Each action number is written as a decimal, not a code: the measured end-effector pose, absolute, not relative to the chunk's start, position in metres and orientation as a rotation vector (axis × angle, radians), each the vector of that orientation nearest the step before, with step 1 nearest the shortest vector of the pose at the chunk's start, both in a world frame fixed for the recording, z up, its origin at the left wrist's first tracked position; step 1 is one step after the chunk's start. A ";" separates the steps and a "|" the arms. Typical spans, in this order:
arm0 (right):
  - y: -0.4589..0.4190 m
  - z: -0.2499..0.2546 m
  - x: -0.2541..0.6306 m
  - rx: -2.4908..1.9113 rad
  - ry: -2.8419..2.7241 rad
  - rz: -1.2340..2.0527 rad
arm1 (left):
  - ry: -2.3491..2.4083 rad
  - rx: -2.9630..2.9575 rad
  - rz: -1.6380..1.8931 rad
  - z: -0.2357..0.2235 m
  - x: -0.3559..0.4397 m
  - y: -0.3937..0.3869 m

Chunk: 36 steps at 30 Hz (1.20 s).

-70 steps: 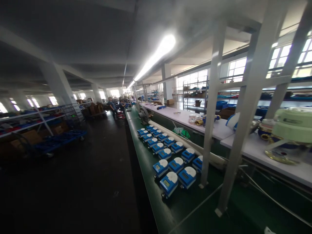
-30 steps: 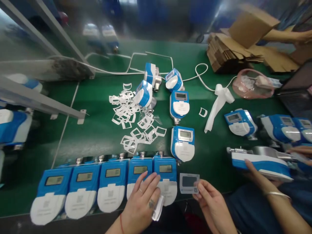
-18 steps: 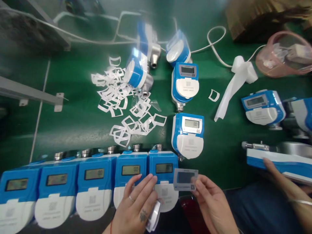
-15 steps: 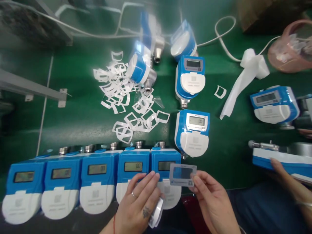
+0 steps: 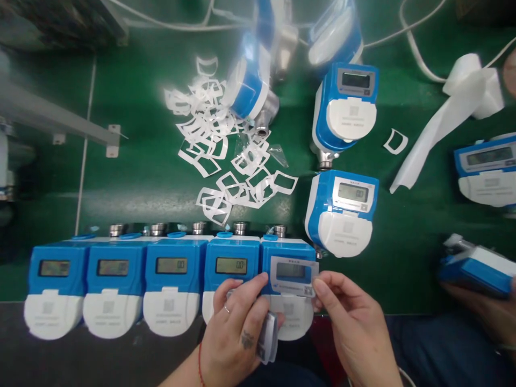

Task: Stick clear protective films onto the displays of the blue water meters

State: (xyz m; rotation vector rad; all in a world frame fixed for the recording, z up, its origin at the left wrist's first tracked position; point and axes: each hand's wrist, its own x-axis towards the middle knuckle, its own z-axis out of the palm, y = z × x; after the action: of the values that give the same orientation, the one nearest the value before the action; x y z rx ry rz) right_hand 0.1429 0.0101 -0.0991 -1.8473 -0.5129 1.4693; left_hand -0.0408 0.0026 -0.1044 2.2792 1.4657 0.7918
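Observation:
My right hand [image 5: 350, 317] pinches the right edge of a grey-framed label [image 5: 291, 290] with a clear window. The label lies over the display of the rightmost blue-and-white digital meter [image 5: 296, 322] in the front row; whether it is stuck down I cannot tell. My left hand [image 5: 237, 328] is curled around a small stack of similar labels [image 5: 267, 339], its index fingertip by the held label's left edge. Beside it stands another meter [image 5: 234, 257], partly covered by this hand, with a bare display.
Several more meters [image 5: 175, 285] continue the row leftward. Behind it lie a labelled meter [image 5: 342, 215], another meter [image 5: 349, 107] and a heap of white paper frames [image 5: 209, 134]. A white strip [image 5: 439, 129] curls at right. A co-worker's hand [image 5: 479, 306] holds a meter [image 5: 479, 271].
My right hand has brought the label over the meter's display, with its window on the screen. The view has shifted. At right, the co-worker's meter has turned and tilted.

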 end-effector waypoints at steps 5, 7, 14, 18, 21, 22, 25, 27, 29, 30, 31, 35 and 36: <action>0.009 -0.098 0.143 -1.889 -0.552 1.450 | 1.492 2.285 0.794 -0.104 -0.041 0.002; 0.008 -0.098 0.143 -1.899 -0.568 1.436 | 1.507 2.301 0.787 -0.104 -0.041 0.002; 0.007 -0.096 0.143 -1.893 -0.610 1.434 | 1.472 2.238 0.792 -0.107 -0.041 0.001; 0.009 -0.095 0.142 -1.901 -0.626 1.422 | 1.458 2.237 0.780 -0.106 -0.041 0.003; 0.009 -0.096 0.142 -1.904 -0.642 1.413 | 1.443 2.262 0.766 -0.106 -0.040 0.004; 0.010 -0.096 0.143 -1.907 -0.639 1.407 | 1.441 2.266 0.763 -0.106 -0.040 0.004; 0.012 -0.096 0.141 -1.908 -0.619 1.394 | 1.438 2.272 0.751 -0.106 -0.040 0.005; 0.015 -0.093 0.138 -1.907 -0.595 1.375 | 1.432 2.277 0.733 -0.106 -0.040 0.004; 0.016 -0.089 0.134 -1.919 -0.565 1.355 | 1.429 2.279 0.717 -0.106 -0.041 0.004; 0.017 -0.087 0.132 -1.933 -0.553 1.343 | 1.428 2.280 0.713 -0.106 -0.041 0.004; 0.017 -0.085 0.131 -1.943 -0.556 1.341 | 1.427 2.282 0.710 -0.106 -0.040 0.004; 0.028 -0.083 0.132 -1.904 -0.646 1.366 | 1.423 2.285 0.702 -0.105 -0.040 0.005; 0.035 -0.085 0.134 -1.886 -0.662 1.375 | 1.424 2.285 0.699 -0.105 -0.040 0.005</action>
State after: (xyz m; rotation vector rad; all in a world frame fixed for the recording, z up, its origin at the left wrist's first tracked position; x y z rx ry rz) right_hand 0.1344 0.0354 -0.0848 -1.8859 -0.6622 1.3754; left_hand -0.0398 0.0055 -0.1053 2.2847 1.4236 0.6985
